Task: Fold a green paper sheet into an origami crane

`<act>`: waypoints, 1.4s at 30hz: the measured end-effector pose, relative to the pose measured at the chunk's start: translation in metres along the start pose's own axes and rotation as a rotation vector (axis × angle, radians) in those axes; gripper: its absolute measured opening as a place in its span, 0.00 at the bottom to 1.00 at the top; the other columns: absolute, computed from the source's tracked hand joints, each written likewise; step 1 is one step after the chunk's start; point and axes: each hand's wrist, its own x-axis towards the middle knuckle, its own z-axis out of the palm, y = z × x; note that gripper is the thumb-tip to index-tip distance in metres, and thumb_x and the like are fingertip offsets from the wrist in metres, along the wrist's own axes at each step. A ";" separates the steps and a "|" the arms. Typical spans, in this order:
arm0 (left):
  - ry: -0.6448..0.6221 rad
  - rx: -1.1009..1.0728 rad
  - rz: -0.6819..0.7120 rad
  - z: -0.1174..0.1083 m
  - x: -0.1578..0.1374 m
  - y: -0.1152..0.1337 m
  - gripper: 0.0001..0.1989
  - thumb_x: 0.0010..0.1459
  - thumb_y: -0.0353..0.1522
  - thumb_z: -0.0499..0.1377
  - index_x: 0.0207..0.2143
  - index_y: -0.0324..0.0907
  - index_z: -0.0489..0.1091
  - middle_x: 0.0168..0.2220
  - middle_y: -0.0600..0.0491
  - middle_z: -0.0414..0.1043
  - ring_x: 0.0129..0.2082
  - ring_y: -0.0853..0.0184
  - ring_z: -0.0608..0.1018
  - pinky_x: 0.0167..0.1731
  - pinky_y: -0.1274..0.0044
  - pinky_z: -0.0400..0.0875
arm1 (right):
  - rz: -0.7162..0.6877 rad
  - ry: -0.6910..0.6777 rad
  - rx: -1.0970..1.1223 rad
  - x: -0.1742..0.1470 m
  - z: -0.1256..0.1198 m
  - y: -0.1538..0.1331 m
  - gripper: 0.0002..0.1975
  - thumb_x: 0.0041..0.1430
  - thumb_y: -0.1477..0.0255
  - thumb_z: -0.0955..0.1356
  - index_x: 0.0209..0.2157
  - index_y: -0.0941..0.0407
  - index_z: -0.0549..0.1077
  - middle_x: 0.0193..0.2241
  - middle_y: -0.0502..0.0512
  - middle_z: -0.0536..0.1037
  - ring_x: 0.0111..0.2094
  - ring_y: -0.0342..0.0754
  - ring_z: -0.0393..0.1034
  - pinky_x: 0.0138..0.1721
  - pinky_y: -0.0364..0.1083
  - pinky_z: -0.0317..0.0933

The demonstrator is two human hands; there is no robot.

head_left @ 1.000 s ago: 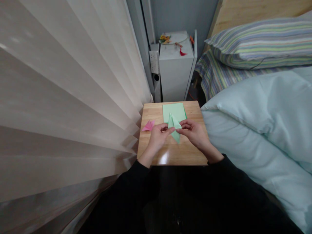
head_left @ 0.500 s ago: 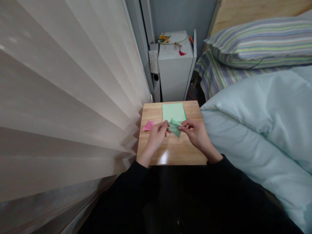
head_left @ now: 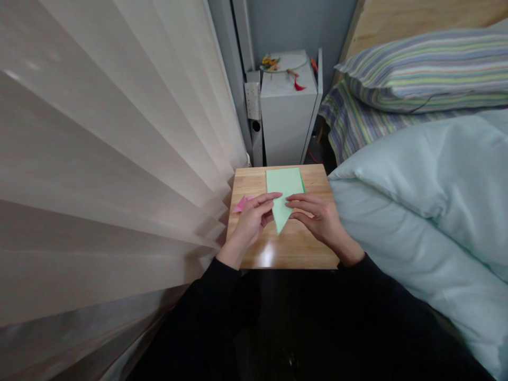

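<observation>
A light green folded paper point(head_left: 281, 216), its point toward me, is held between my two hands above the small wooden table. My left hand point(head_left: 256, 214) grips its left edge with thumb and fingers. On the right edge, my right hand point(head_left: 315, 211) has its fingers and thumb closed around the paper. Just behind lies a stack of green square paper sheets point(head_left: 283, 180), its near edge partly covered by the folded piece and my fingers. A pink folded paper point(head_left: 240, 204) rests at the table's left side, partly hidden by my left hand.
The wooden table point(head_left: 254, 259) has pleated curtains point(head_left: 138, 159) along its left. A bed with a pale blue quilt point(head_left: 405, 185) and striped pillow point(head_left: 428, 69) is on the right. Beyond the table stands a white cabinet point(head_left: 288, 121) with small decorations on top.
The green paper has turned in my hands and now shows a flatter, larger face pointing toward me. Both hands have shifted their grip to its side edges.
</observation>
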 end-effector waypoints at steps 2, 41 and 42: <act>-0.019 -0.004 -0.021 -0.001 -0.001 0.002 0.16 0.49 0.27 0.66 0.42 0.39 0.83 0.39 0.49 0.82 0.36 0.68 0.79 0.39 0.76 0.74 | -0.011 -0.027 0.007 0.000 0.000 0.002 0.09 0.64 0.71 0.74 0.47 0.52 0.83 0.49 0.59 0.84 0.50 0.56 0.79 0.53 0.58 0.73; -0.062 0.821 0.302 -0.003 0.004 -0.009 0.05 0.58 0.29 0.64 0.29 0.44 0.78 0.31 0.51 0.80 0.32 0.62 0.76 0.42 0.68 0.68 | 0.511 -0.085 0.236 0.002 0.008 -0.011 0.08 0.56 0.66 0.74 0.33 0.55 0.78 0.29 0.52 0.81 0.30 0.47 0.73 0.34 0.47 0.65; -0.097 0.869 0.320 -0.004 0.003 -0.009 0.06 0.59 0.29 0.64 0.28 0.45 0.79 0.32 0.51 0.80 0.34 0.61 0.76 0.45 0.67 0.68 | 0.484 -0.127 0.197 0.002 0.007 -0.011 0.07 0.57 0.66 0.74 0.31 0.55 0.78 0.30 0.53 0.82 0.32 0.48 0.73 0.36 0.48 0.65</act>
